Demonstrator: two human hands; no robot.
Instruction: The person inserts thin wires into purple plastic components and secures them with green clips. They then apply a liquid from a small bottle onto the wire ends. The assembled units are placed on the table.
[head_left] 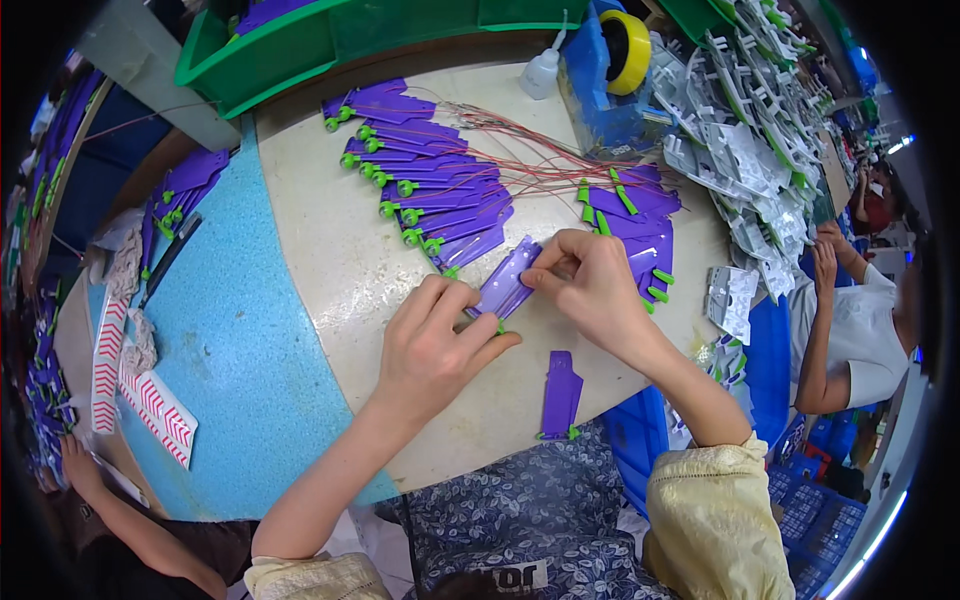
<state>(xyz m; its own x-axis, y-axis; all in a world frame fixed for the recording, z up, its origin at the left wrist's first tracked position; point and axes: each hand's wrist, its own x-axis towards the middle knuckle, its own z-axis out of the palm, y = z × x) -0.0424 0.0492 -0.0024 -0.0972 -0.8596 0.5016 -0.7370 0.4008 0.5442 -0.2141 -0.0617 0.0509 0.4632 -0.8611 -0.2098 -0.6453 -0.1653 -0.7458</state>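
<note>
A flat purple plastic part (508,281) with a row of small holes is held tilted just above the table, between my two hands. My left hand (432,338) has its fingers closed at the near end, where a bit of green shows. With thumb and forefinger my right hand (592,292) pinches the far right edge. Beyond them lies an overlapping row of purple parts with green ends (445,185), red wires (545,155) trailing rightward from it. Right of my right hand sits a second pile of purple and green parts (650,235). One single purple part (562,392) lies near the table's front edge.
Grey-white plastic housings (745,160) are heaped at the right. A blue tape dispenser with yellow tape (628,55) and a small white bottle (541,75) stand at the back, near a green bin (300,50). Red-striped strips (160,410) lie left; co-workers sit on both sides.
</note>
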